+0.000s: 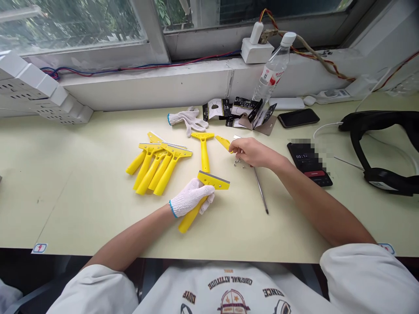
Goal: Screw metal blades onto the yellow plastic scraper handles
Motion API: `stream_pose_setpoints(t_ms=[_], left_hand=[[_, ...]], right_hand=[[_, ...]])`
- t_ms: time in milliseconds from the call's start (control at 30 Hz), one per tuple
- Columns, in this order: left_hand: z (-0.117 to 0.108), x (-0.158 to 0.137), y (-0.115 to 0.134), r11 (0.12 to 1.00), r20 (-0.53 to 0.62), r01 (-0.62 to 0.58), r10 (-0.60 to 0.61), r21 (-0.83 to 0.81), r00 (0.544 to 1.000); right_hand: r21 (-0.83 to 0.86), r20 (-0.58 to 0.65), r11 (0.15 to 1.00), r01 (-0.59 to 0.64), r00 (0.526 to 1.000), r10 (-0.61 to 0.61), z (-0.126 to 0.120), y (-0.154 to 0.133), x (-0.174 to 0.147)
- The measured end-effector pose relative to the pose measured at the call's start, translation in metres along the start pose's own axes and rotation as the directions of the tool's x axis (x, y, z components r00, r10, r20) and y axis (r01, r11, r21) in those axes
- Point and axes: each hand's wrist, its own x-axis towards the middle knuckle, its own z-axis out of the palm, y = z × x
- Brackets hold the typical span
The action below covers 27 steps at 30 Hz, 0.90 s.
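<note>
Left hand [198,195]: it wears a white glove [183,203] and grips a yellow scraper [216,181].
Right hand [251,151]: bare, its fingertips are at a small yellow piece [223,142].
Screws [235,165]: lying just beside the right hand.
Screwdriver [261,190]: its shaft comes out from under the right hand.
Scraper pile [167,172]: to the left of the left hand.

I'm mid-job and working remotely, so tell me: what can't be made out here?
Head view, all:
- Right hand: its fingers hide whether it grips anything.
- Screwdriver: handle hidden by that hand.
- Screws: heads too small to read.
- Lit phone: screen partly pixelated.
- Headset: cut off by the right edge.
</note>
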Motion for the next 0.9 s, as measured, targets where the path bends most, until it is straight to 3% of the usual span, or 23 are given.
stream_pose_setpoints(t_ms=[300,900], left_hand=[[0.0002,0.0008,-0.0011,1.0,-0.002,0.001,-0.001,-0.008,1.0],[0.0011,0.0001,0.0007,1.0,0.003,0.007,-0.007,-0.021,1.0]], right_hand=[[0.044,0.106,0.997,-0.068,0.992,0.063,-0.0037,-0.0083,-0.0027],[0.057,0.139,0.995,-0.086,0.987,0.078,-0.0049,-0.0017,-0.0028]])
